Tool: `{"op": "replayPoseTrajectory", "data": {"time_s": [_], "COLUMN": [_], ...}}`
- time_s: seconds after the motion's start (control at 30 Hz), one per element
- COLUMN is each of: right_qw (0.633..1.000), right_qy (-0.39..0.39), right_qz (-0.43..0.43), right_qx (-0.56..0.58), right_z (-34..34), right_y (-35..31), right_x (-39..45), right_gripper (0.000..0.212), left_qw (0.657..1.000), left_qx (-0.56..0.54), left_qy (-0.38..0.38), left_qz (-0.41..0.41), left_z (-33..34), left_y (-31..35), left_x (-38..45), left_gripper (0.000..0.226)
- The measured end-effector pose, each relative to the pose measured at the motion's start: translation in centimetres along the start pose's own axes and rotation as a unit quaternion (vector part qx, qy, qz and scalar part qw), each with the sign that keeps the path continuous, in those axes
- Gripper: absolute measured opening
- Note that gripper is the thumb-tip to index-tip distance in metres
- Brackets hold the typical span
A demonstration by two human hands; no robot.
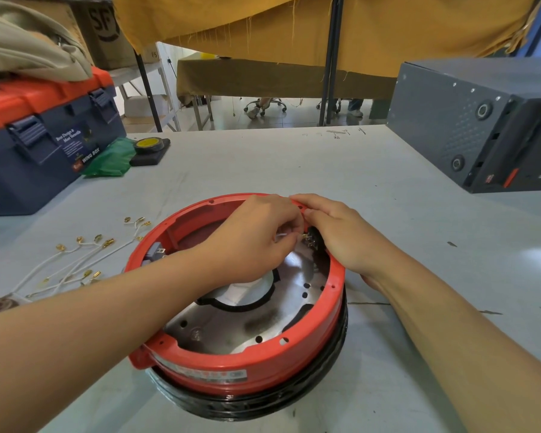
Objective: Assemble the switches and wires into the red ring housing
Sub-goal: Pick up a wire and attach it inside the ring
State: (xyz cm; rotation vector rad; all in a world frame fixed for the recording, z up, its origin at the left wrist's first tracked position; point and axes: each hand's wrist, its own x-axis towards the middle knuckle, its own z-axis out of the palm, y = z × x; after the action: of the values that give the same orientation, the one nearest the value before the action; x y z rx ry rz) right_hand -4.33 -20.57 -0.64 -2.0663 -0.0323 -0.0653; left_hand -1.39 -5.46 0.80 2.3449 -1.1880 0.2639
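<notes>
1. The red ring housing (247,360) sits on the grey worktable (388,214), near its front edge, stacked on a black ring-shaped base (263,404) that shows below it.
2. Inside the housing lies a shiny metal plate (247,326) with holes and a round cut-out edged in black.
3. Both hands meet over the far right part of the rim, close together and nearly touching.
4. The left hand (253,242) reaches in over the ring, its fingers curled and pinching the end of a white wire (281,235).
5. The right hand (344,235) drapes over the rim, fingers curled down onto a dark switch (313,240) set against the inner wall; brass terminals show just beside the wire's end.
6. Whether the wire's connector already touches a terminal I cannot tell, as the fingers hide the joint.
7. A second, grey switch (155,253) sits inside the housing's left wall, well apart from the hands.
8. Loose white wires with brass connectors (75,260) lie spread on the table to the left of the housing.
9. Farther left stands a blue toolbox with an orange lid (38,135), with a green bag (110,159) and a roll of tape (149,145) beside it.
10. A dark grey metal case (481,120) stands at the table's far right.
</notes>
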Motion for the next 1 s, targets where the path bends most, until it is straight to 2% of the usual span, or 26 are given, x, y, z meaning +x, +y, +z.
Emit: {"op": "replayPoseTrajectory", "data": {"time_s": [0.43, 0.7, 1.0], "right_qw": [1.000, 0.999, 0.998], "right_qy": [-0.011, 0.037, 0.046], "right_qz": [0.004, 0.032, 0.029], "right_qx": [0.021, 0.022, 0.010], "right_z": [-0.20, -0.27, 0.08], "right_y": [-0.12, -0.22, -0.32], "right_x": [0.09, -0.24, -0.32], "right_gripper": [0.035, 0.024, 0.028], "left_qw": [1.000, 0.999, 1.000], "left_qx": [-0.024, -0.034, -0.012], "left_qy": [0.002, -0.001, 0.000], "left_qz": [-0.013, -0.033, -0.012], "left_z": [-0.04, -0.19, -0.08], "left_y": [-0.09, -0.18, 0.07], "left_x": [0.02, -0.03, 0.08], "left_gripper": [0.006, 0.006, 0.008]}}
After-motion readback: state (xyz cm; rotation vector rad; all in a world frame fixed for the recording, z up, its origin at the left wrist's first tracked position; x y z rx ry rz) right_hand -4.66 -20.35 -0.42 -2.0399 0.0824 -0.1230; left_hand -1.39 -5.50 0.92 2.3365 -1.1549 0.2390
